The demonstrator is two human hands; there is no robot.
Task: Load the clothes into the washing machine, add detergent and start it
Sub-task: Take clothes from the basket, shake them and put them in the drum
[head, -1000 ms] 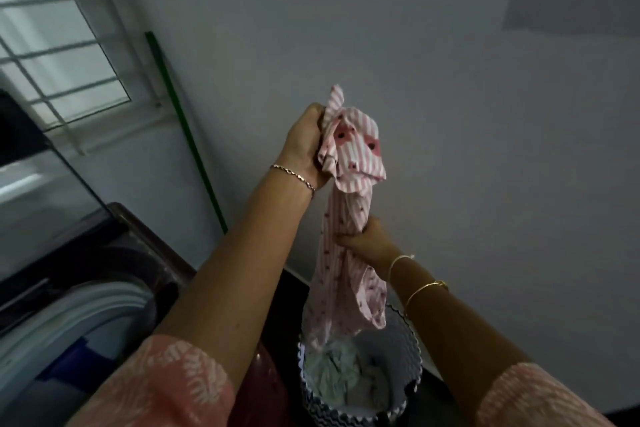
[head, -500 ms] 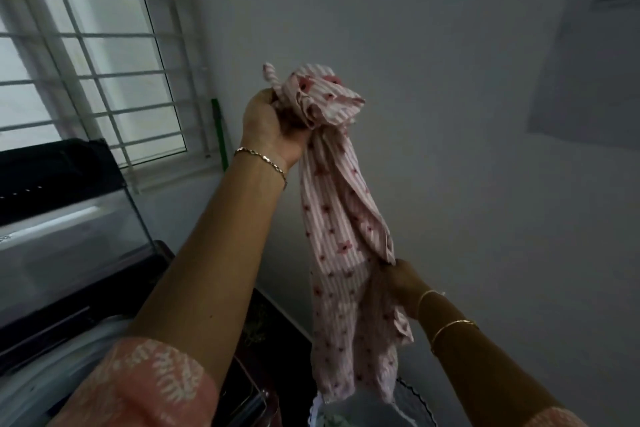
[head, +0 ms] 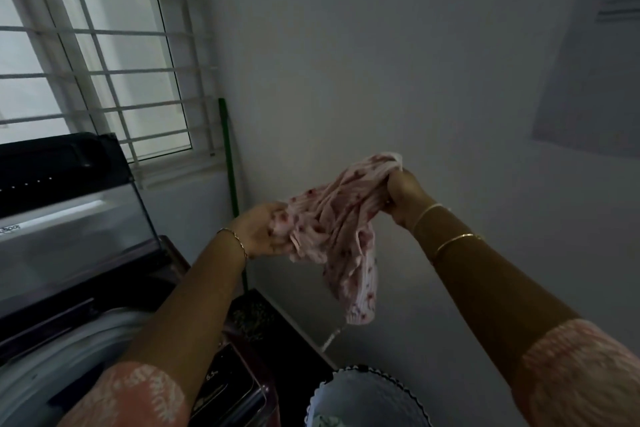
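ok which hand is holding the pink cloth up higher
The right hand: it grips the pink garment by its bunched upper end, and its wrist wears two bangles. The left hand holds the lower end, nearer the washing machine.

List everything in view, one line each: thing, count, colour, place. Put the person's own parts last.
garment: 1, pink striped with red flowers, held in the air between both hands
washing machine: 1, dark top and white tub rim, lower left, lid raised
laundry basket: 1, white with a dark scalloped rim, bottom centre
window: 1, white grille, upper left
pole: 1, green, in the corner beside the window
paper: 1, pale, on the wall at upper right
bracelets: 3, gold, one on the left wrist, two on the right
sleeves: 2, pink with a white pattern, bottom corners
left grip: 1, bare hand, holds the garment's left end
right grip: 1, bare hand, holds the garment's upper right end
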